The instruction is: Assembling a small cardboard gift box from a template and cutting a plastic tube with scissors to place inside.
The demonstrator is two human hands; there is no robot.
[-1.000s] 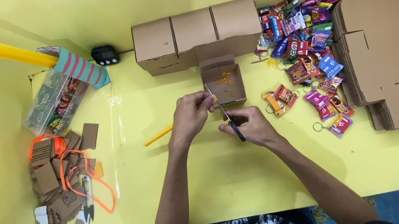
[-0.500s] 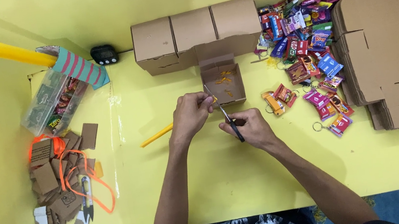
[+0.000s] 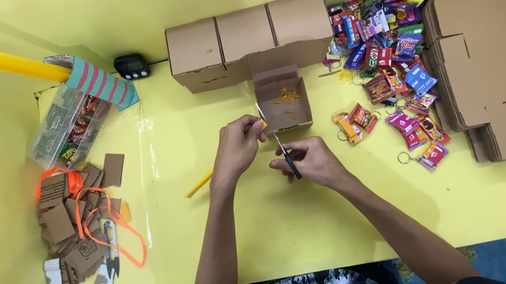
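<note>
Since a second ago little moved: our right hand [image 3: 310,161] still gripped the black-handled scissors [image 3: 280,146], blades aimed up-left at the bit our left hand [image 3: 236,152] pinched. Left fingers were narrow on a small orange piece [image 3: 263,124], mostly hidden, right at the near-left corner of the small open box [image 3: 283,101]. Right fingers were closed round the scissor handles. Orange scraps [image 3: 288,97] already lay inside that box, so we judged trimming was mid-run, another cut lined up. The yellow stick [image 3: 199,184] sat on the surface [image 3: 228,244] just left of our left wrist, shifted slightly. Room: near surface was open; the row of closed boxes [image 3: 248,37] blocked the far side, the keychain pile [image 3: 388,70] and flat cardboard stack [image 3: 495,55] crowded the right, cardboard offcuts [image 3: 73,220] the left edge
</note>
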